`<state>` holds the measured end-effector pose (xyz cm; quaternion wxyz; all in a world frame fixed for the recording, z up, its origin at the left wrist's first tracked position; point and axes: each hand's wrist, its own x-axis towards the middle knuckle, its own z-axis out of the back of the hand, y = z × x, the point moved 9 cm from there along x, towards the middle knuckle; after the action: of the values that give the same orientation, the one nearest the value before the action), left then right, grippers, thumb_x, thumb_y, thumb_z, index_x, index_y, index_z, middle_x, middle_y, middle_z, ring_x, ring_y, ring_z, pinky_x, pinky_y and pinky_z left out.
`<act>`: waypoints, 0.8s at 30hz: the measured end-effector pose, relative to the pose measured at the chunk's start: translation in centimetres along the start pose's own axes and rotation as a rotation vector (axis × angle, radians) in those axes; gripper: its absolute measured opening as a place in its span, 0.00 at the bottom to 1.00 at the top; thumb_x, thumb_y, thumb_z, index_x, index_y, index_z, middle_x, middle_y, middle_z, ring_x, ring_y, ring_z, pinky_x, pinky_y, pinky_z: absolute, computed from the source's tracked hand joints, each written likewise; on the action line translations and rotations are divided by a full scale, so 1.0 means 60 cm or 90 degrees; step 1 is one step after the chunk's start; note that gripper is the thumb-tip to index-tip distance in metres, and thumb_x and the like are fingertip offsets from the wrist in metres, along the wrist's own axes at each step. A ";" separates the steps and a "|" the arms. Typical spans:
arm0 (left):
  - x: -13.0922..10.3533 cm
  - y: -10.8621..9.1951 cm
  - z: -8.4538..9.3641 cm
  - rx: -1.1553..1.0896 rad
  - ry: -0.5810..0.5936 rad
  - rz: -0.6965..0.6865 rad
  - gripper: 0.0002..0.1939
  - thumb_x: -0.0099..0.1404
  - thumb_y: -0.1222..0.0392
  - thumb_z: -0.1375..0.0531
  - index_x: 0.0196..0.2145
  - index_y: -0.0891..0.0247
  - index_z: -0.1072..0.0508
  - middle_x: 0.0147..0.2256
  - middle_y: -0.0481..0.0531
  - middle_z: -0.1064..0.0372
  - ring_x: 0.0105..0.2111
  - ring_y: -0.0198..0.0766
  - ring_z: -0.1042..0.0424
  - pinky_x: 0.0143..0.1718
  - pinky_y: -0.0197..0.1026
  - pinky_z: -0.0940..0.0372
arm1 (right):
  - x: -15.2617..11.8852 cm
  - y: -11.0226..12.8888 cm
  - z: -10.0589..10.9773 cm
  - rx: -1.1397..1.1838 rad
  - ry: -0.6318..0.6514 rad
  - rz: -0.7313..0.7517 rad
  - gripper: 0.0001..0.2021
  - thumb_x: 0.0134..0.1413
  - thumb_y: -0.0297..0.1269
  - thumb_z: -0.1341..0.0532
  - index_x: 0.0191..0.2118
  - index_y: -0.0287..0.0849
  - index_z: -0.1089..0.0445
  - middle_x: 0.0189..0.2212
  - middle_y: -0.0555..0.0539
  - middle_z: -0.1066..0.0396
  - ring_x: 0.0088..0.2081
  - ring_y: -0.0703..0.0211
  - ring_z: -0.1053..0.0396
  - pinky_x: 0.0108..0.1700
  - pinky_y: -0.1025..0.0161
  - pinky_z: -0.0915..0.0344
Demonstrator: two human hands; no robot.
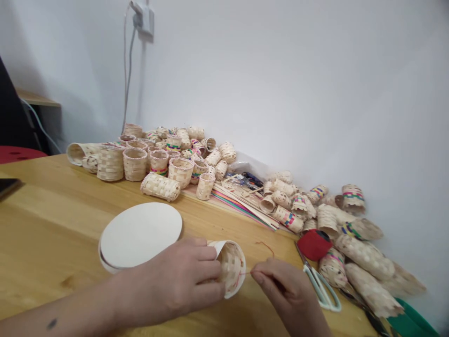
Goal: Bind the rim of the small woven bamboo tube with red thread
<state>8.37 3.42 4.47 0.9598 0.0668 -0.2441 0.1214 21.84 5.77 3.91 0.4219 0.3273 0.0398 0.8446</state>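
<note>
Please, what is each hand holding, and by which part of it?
The left hand holds a woven basket by its side, near the open rim. The right hand pinches a reddish thread partway along, thumb against finger.

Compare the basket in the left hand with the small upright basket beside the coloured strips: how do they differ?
Pose: the held basket is tipped sideways; the upright basket stands mouth up.
Rim: the held basket shows a pale band and red thread; the upright basket shows pink edging.
Both are pale and woven.
</note>
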 end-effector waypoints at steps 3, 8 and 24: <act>0.003 -0.001 0.003 0.005 0.004 0.003 0.21 0.75 0.64 0.59 0.33 0.64 0.30 0.30 0.51 0.32 0.30 0.38 0.38 0.29 0.41 0.44 | 0.000 0.021 0.018 -0.001 -0.041 0.048 0.10 0.61 0.33 0.44 0.29 0.43 0.30 0.20 0.53 0.31 0.23 0.65 0.33 0.26 0.71 0.39; 0.001 0.002 -0.003 0.000 0.018 0.009 0.21 0.75 0.63 0.60 0.35 0.63 0.29 0.31 0.51 0.31 0.31 0.38 0.39 0.30 0.41 0.44 | -0.002 0.034 0.036 0.023 -0.095 0.081 0.06 0.60 0.31 0.43 0.32 0.44 0.31 0.21 0.54 0.31 0.22 0.66 0.33 0.25 0.71 0.39; 0.002 0.005 0.013 -0.093 -0.056 0.040 0.23 0.76 0.64 0.63 0.30 0.64 0.33 0.29 0.50 0.32 0.28 0.36 0.38 0.28 0.40 0.46 | -0.028 0.025 0.077 0.034 -0.245 0.069 0.06 0.58 0.32 0.40 0.31 0.46 0.28 0.19 0.52 0.30 0.20 0.62 0.32 0.23 0.68 0.37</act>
<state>8.05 3.61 5.23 0.9462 -0.0055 -0.2960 0.1303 24.25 2.61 7.17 0.3670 0.4952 -0.0371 0.7866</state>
